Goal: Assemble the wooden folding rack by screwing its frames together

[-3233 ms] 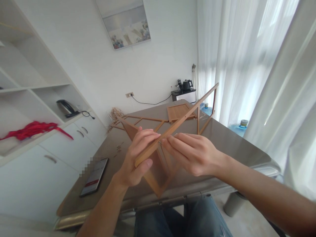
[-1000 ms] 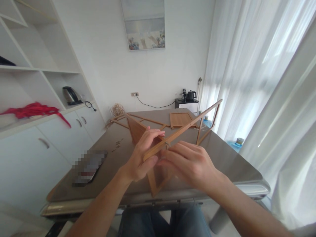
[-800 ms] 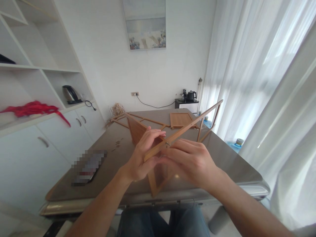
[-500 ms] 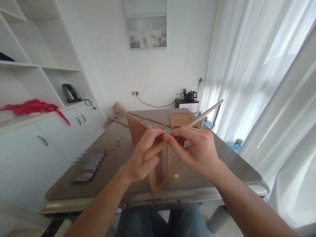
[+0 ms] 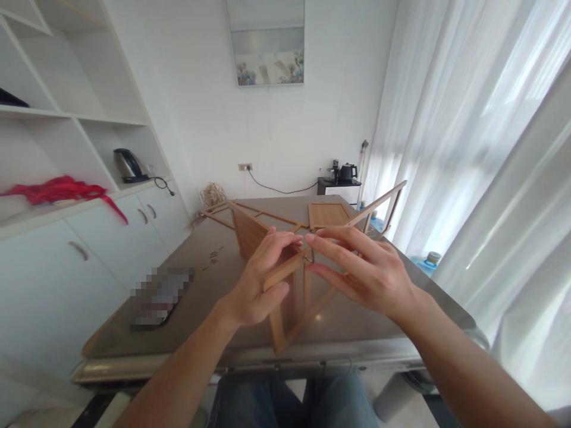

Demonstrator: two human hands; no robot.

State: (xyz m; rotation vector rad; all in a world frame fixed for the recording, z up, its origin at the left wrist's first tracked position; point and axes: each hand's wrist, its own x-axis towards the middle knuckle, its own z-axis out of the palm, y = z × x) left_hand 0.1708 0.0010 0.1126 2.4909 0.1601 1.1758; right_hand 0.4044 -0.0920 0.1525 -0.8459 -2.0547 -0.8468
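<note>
My left hand [image 5: 256, 285] is closed round the top bar of a light wooden frame [image 5: 284, 270] that stands on the table near its front edge. Thumb below and fingers above, it steadies the bar. At the bar's right end a small bent metal hex key [image 5: 312, 255] meets the joint. The fingers of my right hand [image 5: 361, 267] are on this key, thumb low and index finger high. A wooden panel [image 5: 247, 229] slants up behind my left hand, and its link to the frame is partly hidden by that hand.
Small screws [image 5: 213, 257] and a phone-like dark object [image 5: 163, 297], blurred out, lie on the table's left. Wooden slats [image 5: 263, 213] and a flat wooden panel [image 5: 329, 215] lie at the back. Another wooden frame [image 5: 379, 205] rises at the right edge, near white curtains [image 5: 446, 148].
The fingers of my right hand have spread from a tight pinch, and the hand has turned slightly at the joint, so the hex key shows. My left hand keeps its hold.
</note>
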